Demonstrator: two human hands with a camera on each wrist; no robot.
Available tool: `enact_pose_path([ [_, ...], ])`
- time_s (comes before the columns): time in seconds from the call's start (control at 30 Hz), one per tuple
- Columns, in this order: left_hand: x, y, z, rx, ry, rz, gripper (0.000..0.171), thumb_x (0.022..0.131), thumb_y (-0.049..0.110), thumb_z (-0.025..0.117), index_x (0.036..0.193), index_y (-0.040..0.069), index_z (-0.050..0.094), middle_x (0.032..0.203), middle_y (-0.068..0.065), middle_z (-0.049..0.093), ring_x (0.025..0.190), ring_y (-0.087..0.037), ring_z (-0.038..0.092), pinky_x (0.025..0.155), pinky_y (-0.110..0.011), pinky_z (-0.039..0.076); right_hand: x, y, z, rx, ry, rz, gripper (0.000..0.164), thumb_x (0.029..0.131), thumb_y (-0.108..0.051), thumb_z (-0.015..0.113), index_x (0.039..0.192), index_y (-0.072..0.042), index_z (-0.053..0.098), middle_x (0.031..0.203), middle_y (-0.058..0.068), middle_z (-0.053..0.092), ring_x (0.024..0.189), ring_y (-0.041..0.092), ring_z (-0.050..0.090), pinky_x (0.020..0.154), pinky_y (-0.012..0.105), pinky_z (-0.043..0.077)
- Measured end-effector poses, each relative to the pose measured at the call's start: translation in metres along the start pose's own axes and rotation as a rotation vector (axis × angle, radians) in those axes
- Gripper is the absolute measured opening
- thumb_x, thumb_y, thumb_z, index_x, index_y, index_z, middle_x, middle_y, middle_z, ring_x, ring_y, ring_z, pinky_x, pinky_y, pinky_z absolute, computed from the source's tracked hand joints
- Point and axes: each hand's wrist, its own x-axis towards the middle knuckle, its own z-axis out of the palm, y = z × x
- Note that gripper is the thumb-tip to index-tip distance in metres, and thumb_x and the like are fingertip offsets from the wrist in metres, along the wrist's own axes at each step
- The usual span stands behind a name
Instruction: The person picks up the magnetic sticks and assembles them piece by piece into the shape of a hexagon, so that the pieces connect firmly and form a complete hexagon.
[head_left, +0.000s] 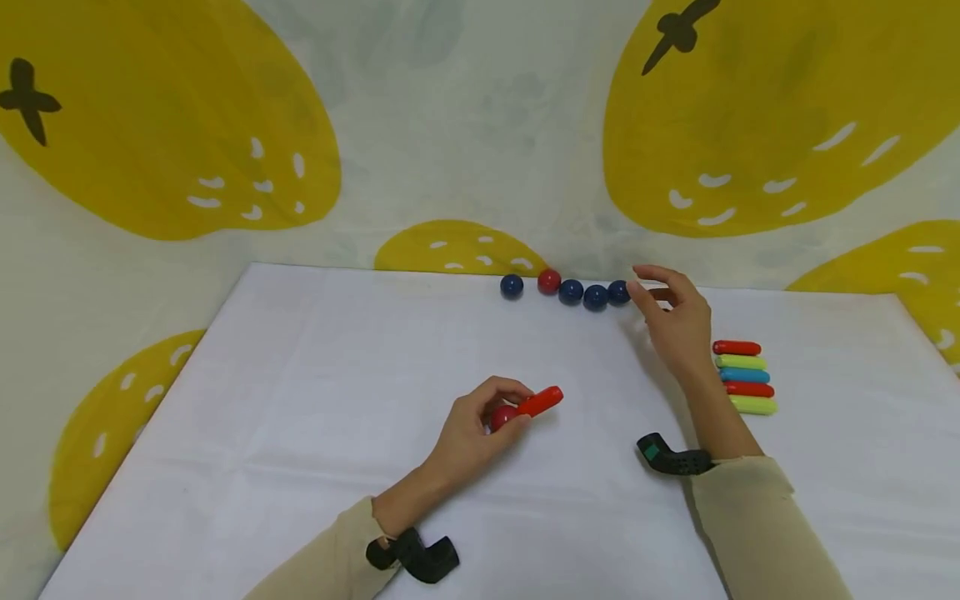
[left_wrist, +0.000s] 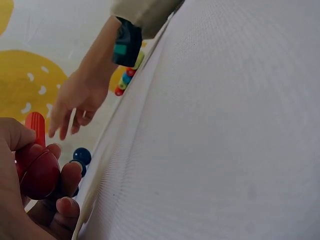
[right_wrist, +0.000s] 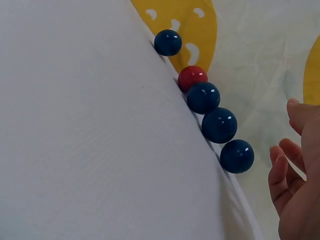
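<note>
My left hand [head_left: 472,425] grips a glossy red ball [head_left: 502,417] and a short red marker-like stick [head_left: 542,402] together over the middle of the table. The left wrist view shows the ball between curved fingers, the stick's ribbed end jutting past the thumb. Near the table's back edge, my right hand [head_left: 675,321] has loosely bent fingers with nothing between them. Its fingertips are close to the last blue ball [head_left: 618,292] of a row. Beside that ball are two more blue balls [right_wrist: 219,125] and a red ball [head_left: 549,282]; another blue ball [head_left: 512,287] stands apart to the left.
Several red, yellow-green and blue sticks [head_left: 744,375] lie stacked side by side on the right, partly behind the right forearm. White cloth covers the table [head_left: 300,375]. Behind it hangs a backdrop [head_left: 465,125] with yellow fruit shapes. Each wrist wears a black camera band [head_left: 675,458].
</note>
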Motion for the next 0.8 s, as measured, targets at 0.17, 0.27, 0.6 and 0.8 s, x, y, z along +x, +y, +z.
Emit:
enact_pose_path([
  [0.17, 0.000, 0.001, -0.001, 0.001, -0.001, 0.003, 0.025, 0.085, -0.005, 0.064, 0.110, -0.001, 0.061, 0.094, -0.013, 0.066, 0.068, -0.014, 0.053, 0.059, -0.020, 0.042, -0.001, 0.006, 0.003, -0.064, 0.026, 0.047, 0.042, 0.093, -0.044, 0.058, 0.131, -0.024, 0.059, 0.131, 0.001, 0.051, 0.099, 0.019, 0.051, 0.074, 0.016, 0.042],
  [0.27, 0.001, 0.001, -0.001, -0.005, 0.000, -0.012, 0.025, 0.086, -0.006, 0.063, 0.110, -0.002, 0.060, 0.095, -0.013, 0.066, 0.069, -0.014, 0.053, 0.060, -0.020, 0.042, -0.001, 0.010, 0.005, -0.103, 0.002, 0.061, 0.042, 0.095, -0.043, 0.056, 0.134, -0.026, 0.056, 0.136, 0.001, 0.047, 0.102, 0.021, 0.052, 0.080, 0.020, 0.044],
  [0.6, 0.002, 0.002, -0.001, -0.016, -0.007, -0.039, 0.026, 0.086, -0.006, 0.060, 0.113, -0.003, 0.059, 0.095, -0.015, 0.064, 0.068, -0.019, 0.057, 0.063, -0.021, 0.047, 0.005, 0.027, 0.012, -0.230, -0.216, -0.086, 0.050, 0.098, -0.018, 0.053, 0.147, -0.021, 0.040, 0.154, 0.001, 0.027, 0.103, 0.029, 0.052, 0.091, 0.046, 0.044],
  [0.8, 0.002, 0.000, -0.001, -0.085, -0.022, -0.059, 0.027, 0.088, -0.005, 0.060, 0.115, -0.002, 0.058, 0.089, -0.016, 0.062, 0.055, -0.036, 0.055, 0.059, -0.022, 0.046, 0.004, 0.029, 0.013, -0.279, -0.217, -0.123, 0.050, 0.098, -0.014, 0.054, 0.146, -0.018, 0.041, 0.149, 0.007, 0.035, 0.099, 0.028, 0.051, 0.088, 0.045, 0.045],
])
